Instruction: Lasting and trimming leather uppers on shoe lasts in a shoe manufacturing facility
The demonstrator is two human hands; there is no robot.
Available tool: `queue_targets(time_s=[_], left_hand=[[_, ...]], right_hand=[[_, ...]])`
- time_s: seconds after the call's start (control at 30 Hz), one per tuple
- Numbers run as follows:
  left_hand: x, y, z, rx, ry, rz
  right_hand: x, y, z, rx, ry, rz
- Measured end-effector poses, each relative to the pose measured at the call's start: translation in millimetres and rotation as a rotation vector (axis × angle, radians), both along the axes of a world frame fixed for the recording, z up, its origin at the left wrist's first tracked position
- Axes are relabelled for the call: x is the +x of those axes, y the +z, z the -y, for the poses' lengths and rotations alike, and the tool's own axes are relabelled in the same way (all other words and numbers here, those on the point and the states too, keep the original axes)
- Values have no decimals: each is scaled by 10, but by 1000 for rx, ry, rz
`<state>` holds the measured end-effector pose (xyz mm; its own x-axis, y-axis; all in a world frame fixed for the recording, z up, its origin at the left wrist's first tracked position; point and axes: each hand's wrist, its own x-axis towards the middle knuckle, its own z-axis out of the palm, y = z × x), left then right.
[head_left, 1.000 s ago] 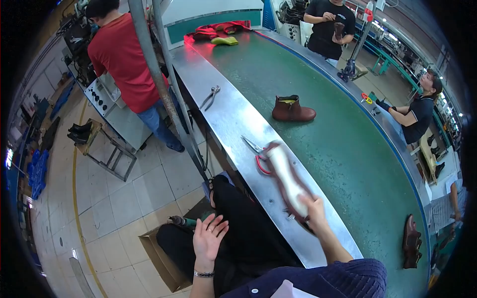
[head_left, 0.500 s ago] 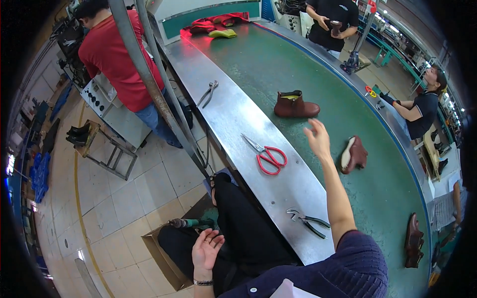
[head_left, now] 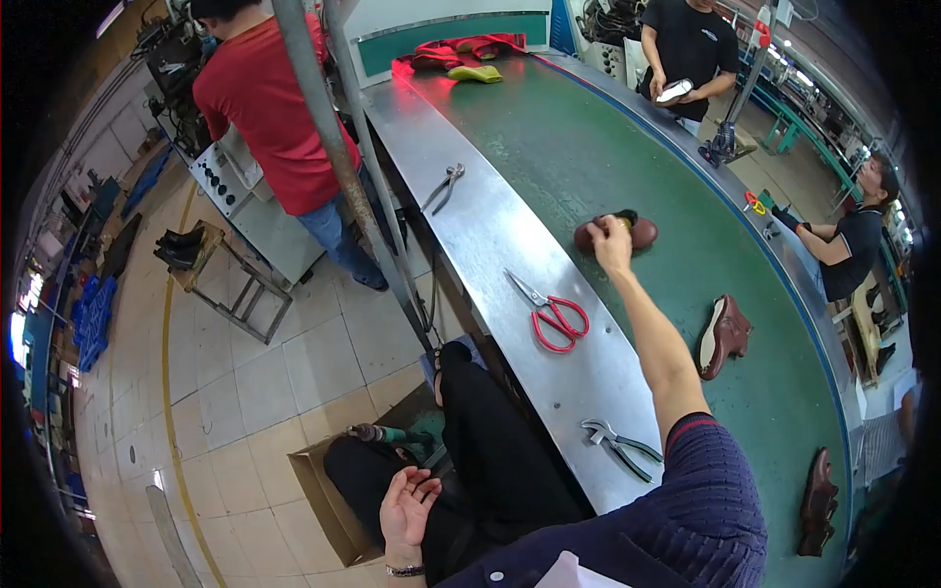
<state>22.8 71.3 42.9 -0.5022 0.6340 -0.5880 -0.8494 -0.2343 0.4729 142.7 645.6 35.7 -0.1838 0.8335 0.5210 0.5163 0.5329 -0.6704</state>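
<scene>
On the green belt (head_left: 549, 162) a brown ankle boot (head_left: 644, 234) is tipped, its dark opening facing up and away. My right hand (head_left: 613, 245) reaches out over it, fingers closed around its shaft and hiding part of it. Over my lap, my left hand (head_left: 407, 505) rests palm up with loosely curled fingers and nothing in it. A second brown boot (head_left: 723, 338) lies on its side nearer me, pale sole to the left. Farther right lies another brown boot (head_left: 817, 502).
Red-handled scissors (head_left: 559, 318), pliers with dark green handles (head_left: 622, 449) and pincers (head_left: 446, 186) lie on the metal ledge (head_left: 490, 225). A green power tool (head_left: 392, 434) is by my legs. A metal post (head_left: 338, 147) rises at left. Other people stand around the belt.
My right hand has come down onto the boot, which is now tipped over. My left hand stays about where it was. Across the belt, a person has turned a shoe to show its pale sole.
</scene>
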Motion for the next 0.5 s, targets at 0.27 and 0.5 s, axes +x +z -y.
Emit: queue_targets(time_s=[0.27, 0.5], left_hand=[[-55, 339, -202, 39, -155, -259], [245, 993, -660, 47, -544, -1045]], right_hand=[[777, 1648, 966, -312, 349, -405], [637, 2252, 2645, -698, 859, -532]])
